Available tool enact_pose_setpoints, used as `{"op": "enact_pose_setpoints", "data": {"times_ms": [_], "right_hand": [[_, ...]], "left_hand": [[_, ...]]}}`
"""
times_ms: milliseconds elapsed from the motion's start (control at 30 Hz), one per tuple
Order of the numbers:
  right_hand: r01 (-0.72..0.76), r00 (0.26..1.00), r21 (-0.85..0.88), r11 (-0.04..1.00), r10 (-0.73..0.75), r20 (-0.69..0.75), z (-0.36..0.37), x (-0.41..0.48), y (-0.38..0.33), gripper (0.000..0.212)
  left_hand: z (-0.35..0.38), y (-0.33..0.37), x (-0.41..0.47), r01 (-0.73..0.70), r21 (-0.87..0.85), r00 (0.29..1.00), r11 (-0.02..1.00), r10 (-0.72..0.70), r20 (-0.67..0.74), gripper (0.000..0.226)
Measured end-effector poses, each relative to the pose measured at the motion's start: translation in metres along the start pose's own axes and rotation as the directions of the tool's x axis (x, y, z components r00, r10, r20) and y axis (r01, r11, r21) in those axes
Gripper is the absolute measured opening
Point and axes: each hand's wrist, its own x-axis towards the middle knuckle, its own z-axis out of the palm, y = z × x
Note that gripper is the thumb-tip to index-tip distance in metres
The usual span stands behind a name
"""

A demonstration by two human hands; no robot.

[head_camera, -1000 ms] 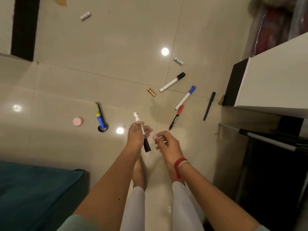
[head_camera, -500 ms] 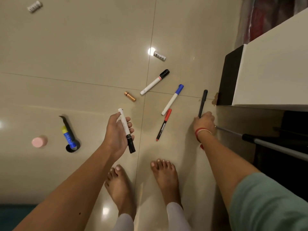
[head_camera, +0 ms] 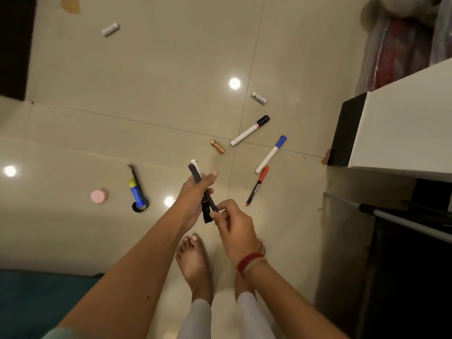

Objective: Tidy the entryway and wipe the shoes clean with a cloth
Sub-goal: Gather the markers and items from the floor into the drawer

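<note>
Left hand [head_camera: 192, 195], grip curled round a white black-capped marker [head_camera: 195, 163] and slim black pen [head_camera: 192, 170]; right hand [head_camera: 234, 226] pinches the pen's end.

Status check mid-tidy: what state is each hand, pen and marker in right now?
Left hand, grips a white black-capped marker and a slim black pen.
Right hand, fingers pinch the slim black pen's lower end.
Second white black-capped marker, capped, lying on the beige tiled floor.
White blue-capped marker, capped, lying.
Black red-capped pen, capped, lying.
</note>
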Motion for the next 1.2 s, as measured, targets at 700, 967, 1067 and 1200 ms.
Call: {"op": "enact_pose_setpoints", "data": {"times_ms": [700, 967, 1067, 1200], "right_hand": [[-0.608, 0.738, -0.001, 0.794, 0.564, -0.371, 0.000, 0.100, 0.123, 0.017], [-0.197, 0.972, 0.187, 0.962, 0.217, -0.093, 0.047, 0.022, 0.004, 0.002], [-0.078, 0.995, -0.104, 0.991, 0.072, -0.066, 0.058, 0.022, -0.013, 0.018], [-0.025, 0.996, -0.095, 0.995, 0.017, -0.087, 0.054, 0.033, -0.016, 0.022]], "left_hand": [[-0.049, -0.030, 0.020, 0.010, -0.084, 0.987, 0.996, -0.024, -0.157, 0.056], [-0.041, -0.019, 0.011, -0.093, -0.144, 0.982, 0.985, 0.067, -0.175, 0.042], [-0.036, -0.009, 0.011, -0.106, -0.221, 0.986, 0.969, 0.074, -0.146, 0.045], [-0.035, 0.002, 0.022, -0.120, -0.150, 0.987, 0.981, 0.102, -0.124, 0.034]]}}
